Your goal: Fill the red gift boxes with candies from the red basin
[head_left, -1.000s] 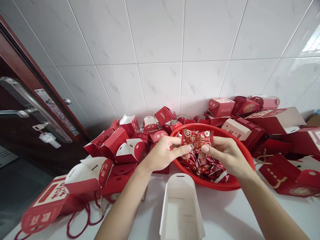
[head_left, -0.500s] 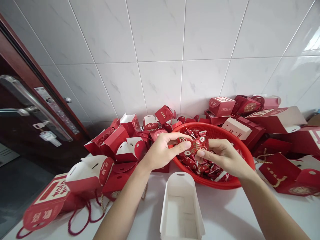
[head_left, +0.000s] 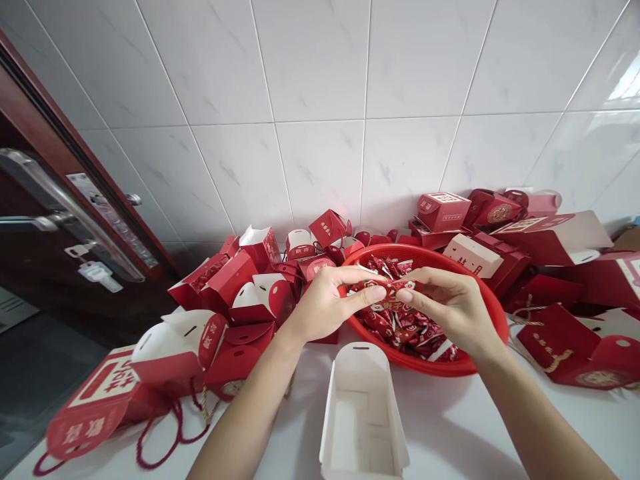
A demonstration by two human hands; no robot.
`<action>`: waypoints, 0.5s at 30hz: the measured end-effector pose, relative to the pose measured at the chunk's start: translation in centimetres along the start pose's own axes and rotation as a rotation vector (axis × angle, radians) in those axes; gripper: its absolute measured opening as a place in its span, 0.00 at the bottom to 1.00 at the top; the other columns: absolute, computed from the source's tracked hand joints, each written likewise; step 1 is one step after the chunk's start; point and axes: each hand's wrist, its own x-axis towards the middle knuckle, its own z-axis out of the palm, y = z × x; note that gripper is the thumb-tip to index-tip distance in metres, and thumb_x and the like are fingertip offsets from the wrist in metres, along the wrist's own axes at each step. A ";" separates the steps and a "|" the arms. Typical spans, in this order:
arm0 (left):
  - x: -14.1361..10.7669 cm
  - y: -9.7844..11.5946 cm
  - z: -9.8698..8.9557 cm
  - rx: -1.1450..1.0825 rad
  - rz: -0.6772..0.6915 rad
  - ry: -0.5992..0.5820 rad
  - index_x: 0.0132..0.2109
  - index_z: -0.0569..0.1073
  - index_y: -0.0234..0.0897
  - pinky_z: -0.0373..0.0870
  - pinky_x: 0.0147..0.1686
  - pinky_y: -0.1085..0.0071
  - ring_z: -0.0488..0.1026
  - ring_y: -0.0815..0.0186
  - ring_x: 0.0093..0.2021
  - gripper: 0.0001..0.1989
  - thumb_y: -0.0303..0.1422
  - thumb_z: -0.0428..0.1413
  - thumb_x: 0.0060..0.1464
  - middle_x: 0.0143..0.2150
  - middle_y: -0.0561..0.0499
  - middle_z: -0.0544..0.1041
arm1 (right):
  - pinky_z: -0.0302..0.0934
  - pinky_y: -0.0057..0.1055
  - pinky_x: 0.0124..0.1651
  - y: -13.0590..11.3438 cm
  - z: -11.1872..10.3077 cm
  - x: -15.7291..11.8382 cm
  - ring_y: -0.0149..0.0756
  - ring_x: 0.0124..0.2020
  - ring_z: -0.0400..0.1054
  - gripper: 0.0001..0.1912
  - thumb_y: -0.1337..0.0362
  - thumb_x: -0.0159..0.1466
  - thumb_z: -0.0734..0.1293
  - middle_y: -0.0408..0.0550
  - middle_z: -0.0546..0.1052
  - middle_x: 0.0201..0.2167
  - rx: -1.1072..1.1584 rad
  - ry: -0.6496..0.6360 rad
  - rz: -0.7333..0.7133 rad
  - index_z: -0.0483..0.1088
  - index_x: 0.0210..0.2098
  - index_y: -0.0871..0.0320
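A red candy packet [head_left: 389,299] with gold print and white flowers is held above a red basket [head_left: 493,320] of similar wrapped candies. My left hand [head_left: 333,299] pinches its left part between thumb and fingers. On the other side, my right hand [head_left: 445,299] grips its upper right edge, with the two thumbs close together. Below my hands, on the white table [head_left: 450,427], stands an open white-lined box [head_left: 363,413] with nothing inside.
Red and white gift boxes [head_left: 240,283] crowd the left side, some with cord handles. More boxes [head_left: 555,240] are heaped at the right. Behind is a tiled wall [head_left: 320,67]; a dark red door with a metal handle [head_left: 70,213] is at far left.
My right hand has shifted up and its fingers have moved to the packet's top edge, its thumb nearer my left thumb. The packet has turned, showing different print.
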 end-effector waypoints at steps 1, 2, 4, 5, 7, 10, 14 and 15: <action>0.0 0.0 0.0 -0.006 0.004 0.001 0.46 0.86 0.42 0.74 0.50 0.73 0.80 0.63 0.47 0.09 0.34 0.63 0.61 0.43 0.50 0.86 | 0.63 0.30 0.32 0.0 0.0 0.0 0.34 0.28 0.68 0.10 0.57 0.62 0.76 0.45 0.78 0.26 0.001 0.005 -0.007 0.79 0.31 0.56; 0.0 0.0 0.0 -0.007 0.007 0.001 0.46 0.86 0.41 0.74 0.50 0.72 0.80 0.63 0.47 0.08 0.33 0.63 0.61 0.43 0.50 0.86 | 0.64 0.30 0.33 0.0 0.1 -0.1 0.35 0.29 0.69 0.09 0.58 0.62 0.76 0.45 0.79 0.27 0.002 0.006 -0.014 0.79 0.31 0.56; -0.1 0.0 0.0 -0.003 0.006 0.004 0.45 0.86 0.39 0.74 0.50 0.71 0.80 0.62 0.47 0.08 0.32 0.64 0.59 0.44 0.49 0.86 | 0.65 0.31 0.34 0.0 0.2 -0.1 0.36 0.30 0.71 0.07 0.59 0.63 0.75 0.46 0.80 0.29 0.003 -0.007 -0.030 0.80 0.32 0.56; -0.1 -0.1 0.0 -0.002 -0.001 0.004 0.45 0.86 0.38 0.74 0.50 0.70 0.80 0.62 0.47 0.08 0.32 0.64 0.58 0.44 0.48 0.86 | 0.65 0.31 0.35 -0.1 0.2 -0.2 0.36 0.31 0.71 0.06 0.60 0.64 0.75 0.46 0.81 0.30 0.002 -0.020 -0.042 0.81 0.32 0.55; -0.1 0.0 0.1 -0.005 -0.019 0.008 0.45 0.85 0.37 0.75 0.51 0.69 0.80 0.61 0.47 0.10 0.33 0.66 0.56 0.45 0.47 0.86 | 0.67 0.31 0.36 -0.2 0.3 -0.2 0.37 0.32 0.73 0.04 0.62 0.65 0.74 0.46 0.82 0.31 0.001 -0.043 -0.068 0.81 0.33 0.55; -0.1 0.1 0.3 -0.014 -0.018 0.025 0.43 0.86 0.38 0.75 0.50 0.69 0.80 0.61 0.46 0.09 0.35 0.67 0.56 0.44 0.47 0.86 | 0.67 0.31 0.37 -0.4 0.5 -0.2 0.37 0.33 0.74 0.03 0.64 0.64 0.74 0.45 0.83 0.31 0.014 -0.044 -0.096 0.82 0.33 0.54; -0.2 0.2 0.7 -0.045 0.025 0.070 0.39 0.86 0.40 0.75 0.46 0.70 0.79 0.64 0.42 0.05 0.34 0.66 0.58 0.39 0.49 0.85 | 0.65 0.30 0.35 -0.6 0.8 -0.2 0.35 0.31 0.71 0.05 0.65 0.64 0.74 0.44 0.81 0.29 0.047 0.006 -0.097 0.81 0.31 0.53; -0.2 0.2 0.8 -0.065 0.031 0.085 0.39 0.86 0.41 0.75 0.45 0.71 0.79 0.64 0.41 0.04 0.34 0.66 0.58 0.38 0.49 0.85 | 0.64 0.30 0.35 -0.5 0.9 -0.2 0.34 0.30 0.71 0.04 0.64 0.64 0.74 0.43 0.81 0.29 0.057 0.026 -0.093 0.81 0.31 0.53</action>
